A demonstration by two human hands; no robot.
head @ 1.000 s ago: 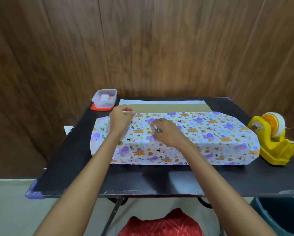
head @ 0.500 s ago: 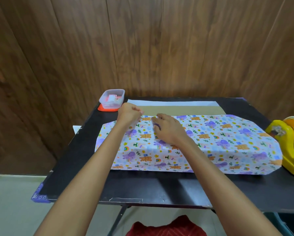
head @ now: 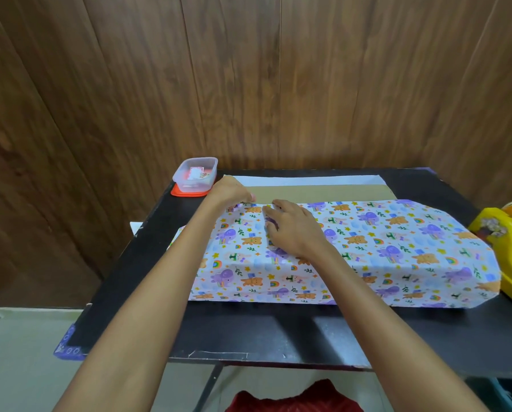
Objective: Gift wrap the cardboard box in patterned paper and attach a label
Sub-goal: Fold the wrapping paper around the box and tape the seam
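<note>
**Inspector:** Position of the box?

**Onlooker:** The cardboard box (head: 323, 192) lies lengthwise on the black bench (head: 248, 331). The patterned paper (head: 382, 248) is drawn over its near side and top. A bare brown strip of the box shows beyond the paper's far edge. Behind that strip, a white band of paper lies flat.

**Inspector:** Hands?

**Onlooker:** The right hand (head: 293, 230) lies palm down on the paper on top of the box, left of the middle. Its fingers (head: 278, 204) are nearly straight and press the sheet flat. The left hand (head: 232, 191) is just beside it at the paper's far edge, with its fingers (head: 248, 198) bunched and curled and their tips on that edge. I cannot tell whether they pinch it.

**Inspector:** Other items?

**Onlooker:** A yellow tape dispenser (head: 507, 263) stands at the bench's right end, just beside the paper's angled end. I cannot tell whether they touch. A clear plastic container (head: 195, 173) sits on an orange lid (head: 186, 193) at the far left, near the left hand. Its contents are too small to identify.
</note>
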